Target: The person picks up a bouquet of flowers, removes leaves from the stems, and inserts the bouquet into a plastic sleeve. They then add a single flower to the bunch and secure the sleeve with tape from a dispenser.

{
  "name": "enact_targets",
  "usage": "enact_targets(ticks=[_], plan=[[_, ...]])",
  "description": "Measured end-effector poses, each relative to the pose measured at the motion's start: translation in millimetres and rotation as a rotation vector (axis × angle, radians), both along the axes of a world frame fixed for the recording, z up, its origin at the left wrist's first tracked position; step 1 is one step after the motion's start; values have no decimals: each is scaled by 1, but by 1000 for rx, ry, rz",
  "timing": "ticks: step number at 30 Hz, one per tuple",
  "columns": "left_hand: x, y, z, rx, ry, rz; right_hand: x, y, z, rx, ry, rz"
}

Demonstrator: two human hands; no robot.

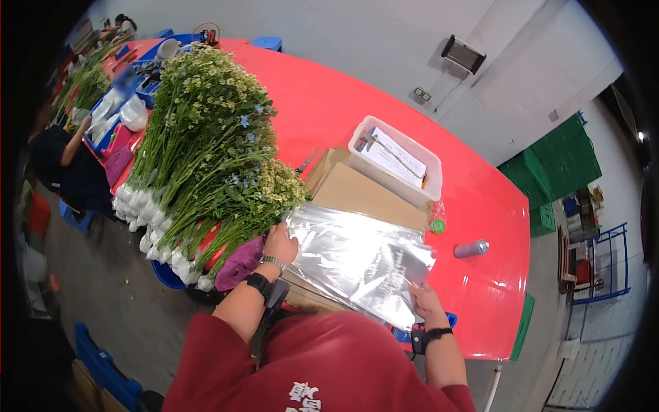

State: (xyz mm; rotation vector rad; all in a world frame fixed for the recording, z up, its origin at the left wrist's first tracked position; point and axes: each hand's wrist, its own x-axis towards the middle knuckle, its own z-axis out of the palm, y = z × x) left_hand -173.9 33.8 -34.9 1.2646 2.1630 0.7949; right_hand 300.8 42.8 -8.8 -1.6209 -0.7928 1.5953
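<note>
A shiny stack of clear plastic sheets [343,257] lies in front of me over brown cardboard [371,196]. My left hand [280,247] is closed on the left edge of the sheets, beside a purple cloth [240,264]. At the right edge, my right hand [427,302] pinches the sheets near their lower corner. Bunches of small yellow-white and blue flowers [213,117] are piled to the left, their stem ends wrapped in white.
A white bin [434,184] with papers stands behind the cardboard. Farther right are a green tape roll [437,226] and a spray can [471,248]. Scissors [307,161] lie beside the flowers. Another person [68,158] sits at the left; green crates [549,172] stand beyond the red table [487,295].
</note>
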Motion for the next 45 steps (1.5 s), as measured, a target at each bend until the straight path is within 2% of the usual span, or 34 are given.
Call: enact_targets(ticks=[1,2,3,5,7,8,9,11,13,15,17,18,19,20,21,23,25,27,29,31,33,37,40,45], plan=[[6,-10,8,-4,0,-11,-14,7,4,-96,-113,89],[9,-17,19,83,175,-35,-20,12,7,-189,-224,183],[12,-23,29,171,351,-53,-19,16,2,-187,-222,183],[20,-29,39,175,344,-131,-22,28,-7,-136,-181,218],[32,-35,44,185,416,-411,-25,38,-7,-117,-262,249],[33,-36,31,-2,400,-469,-28,41,-5,-91,-341,272],[34,-36,13,-9,407,-454,-31,41,-1,-90,-334,288],[33,-36,-12,-112,428,-500,-36,38,2,225,-845,305],[36,-30,7,-258,391,-534,-9,38,-53,430,-793,185],[33,-29,17,-105,370,-471,-24,23,-20,359,-766,133],[17,-27,39,119,327,-349,4,6,-22,444,-600,167],[1,-22,49,347,370,-227,10,-8,-18,443,-682,125],[-23,-18,64,430,316,-93,18,-24,-10,438,-769,80],[-52,-14,82,515,258,39,26,-40,-4,441,-664,8],[-83,-8,100,646,363,164,33,-57,0,440,-562,-66],[-157,-3,114,636,433,382,61,-86,-7,351,-658,-87],[-227,3,116,546,515,550,121,-114,-60,316,-548,-142],[-279,9,115,340,489,640,102,-141,-22,277,-505,-177],[-313,9,115,171,452,584,88,-156,3,237,-737,-130],[-331,9,120,-40,388,538,72,-169,25,309,-785,-111],[-338,6,120,-86,392,499,66,-174,27,354,-829,-78],[-344,-4,111,-2,476,470,83,-183,6,155,-730,-68],[-331,-20,114,396,565,501,95,-188,-12,94,-694,-40],[-300,-68,166,402,599,628,105,-192,-25,61,-672,-7]])
